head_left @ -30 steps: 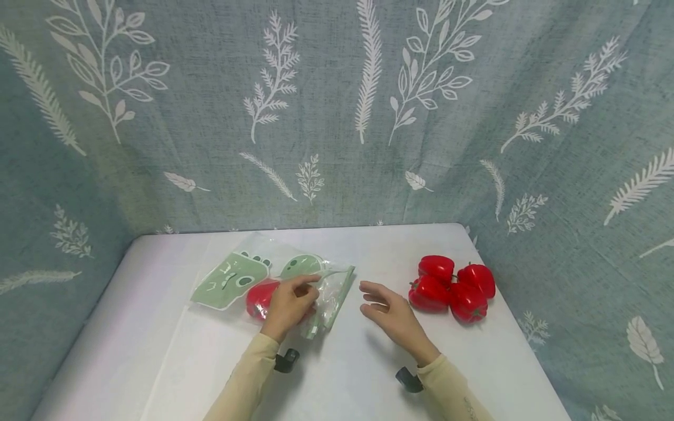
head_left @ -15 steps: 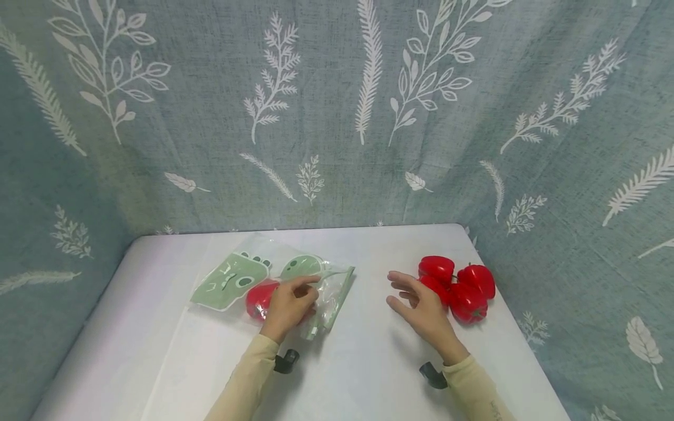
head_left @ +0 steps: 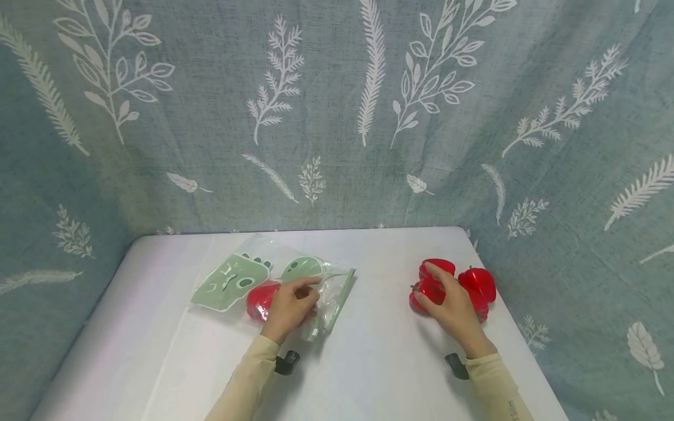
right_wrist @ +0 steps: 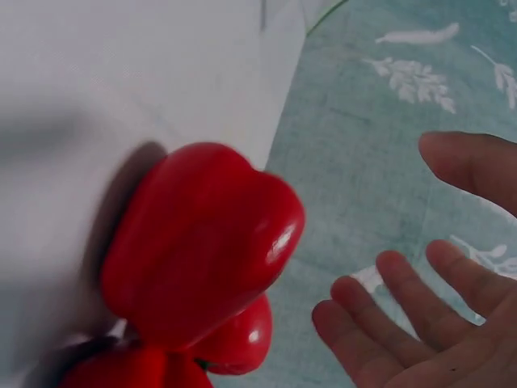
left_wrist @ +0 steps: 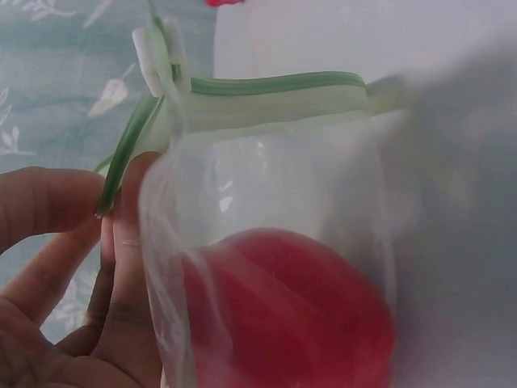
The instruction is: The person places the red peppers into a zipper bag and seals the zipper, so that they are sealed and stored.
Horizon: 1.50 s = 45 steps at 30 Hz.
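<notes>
On a white table (head_left: 368, 362) backed by a blue-green leaf-print curtain (head_left: 337, 117) lie one clear zip bag (head_left: 326, 292) printed with green cartoon shapes and five red bell peppers in all. One pepper inside the bag (head_left: 259, 299) sits at the left-centre of the table; a cluster of four loose peppers (head_left: 476, 283) sits near the right edge, touching one another.

Two hands are in view. The left hand (head_left: 289, 307) rests on the bag, its fingers pinching the bag's edge near the green zip strip (left_wrist: 266, 85), with the bagged pepper just beside the fingers. The right hand (head_left: 455, 304) lies over the loose cluster with its fingers spread and relaxed; in the right wrist view the fingers (right_wrist: 380, 323) are straight and apart from the nearest pepper (right_wrist: 202, 242), not curled round it.

A second ago the right hand was in the middle of the table, between the bag and the cluster; half a second ago it had reached the cluster's near side. The left hand, bag and peppers have stayed where they were.
</notes>
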### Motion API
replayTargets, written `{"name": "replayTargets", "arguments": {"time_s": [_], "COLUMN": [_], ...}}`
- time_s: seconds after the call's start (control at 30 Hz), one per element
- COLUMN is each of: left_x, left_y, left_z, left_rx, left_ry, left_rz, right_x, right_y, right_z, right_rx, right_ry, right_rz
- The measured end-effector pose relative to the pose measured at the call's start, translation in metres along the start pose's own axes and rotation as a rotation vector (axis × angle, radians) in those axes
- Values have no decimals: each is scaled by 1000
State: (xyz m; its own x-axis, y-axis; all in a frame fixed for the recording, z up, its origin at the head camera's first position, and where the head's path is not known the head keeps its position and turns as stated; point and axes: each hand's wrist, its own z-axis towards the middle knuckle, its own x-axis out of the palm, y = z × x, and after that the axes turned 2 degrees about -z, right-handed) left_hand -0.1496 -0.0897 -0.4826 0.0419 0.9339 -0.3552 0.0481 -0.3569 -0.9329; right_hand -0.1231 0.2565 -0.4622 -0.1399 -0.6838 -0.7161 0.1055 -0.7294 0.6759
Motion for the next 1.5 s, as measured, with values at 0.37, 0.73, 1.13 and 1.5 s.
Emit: {"name": "replayTargets", "arguments": {"time_s": [0.37,0.73,1.13,1.5], "left_x": [0,2,2,3], "left_y": [-1,2,2,3], "left_z": [1,1,1,2], "left_rx": [-4,18,-3,-9], "left_ry": [8,7,12,23], "left_rz": [-1,-10,-23,-47], "right_x": [12,21,19,23], "right_y": [-10,-11,-17,-10], "right_z": [1,0,0,-3], "right_rx": [38,52,109,105], "right_ry": [37,55,82,53], "right_rz": [-230,-292,-324,-348]}}
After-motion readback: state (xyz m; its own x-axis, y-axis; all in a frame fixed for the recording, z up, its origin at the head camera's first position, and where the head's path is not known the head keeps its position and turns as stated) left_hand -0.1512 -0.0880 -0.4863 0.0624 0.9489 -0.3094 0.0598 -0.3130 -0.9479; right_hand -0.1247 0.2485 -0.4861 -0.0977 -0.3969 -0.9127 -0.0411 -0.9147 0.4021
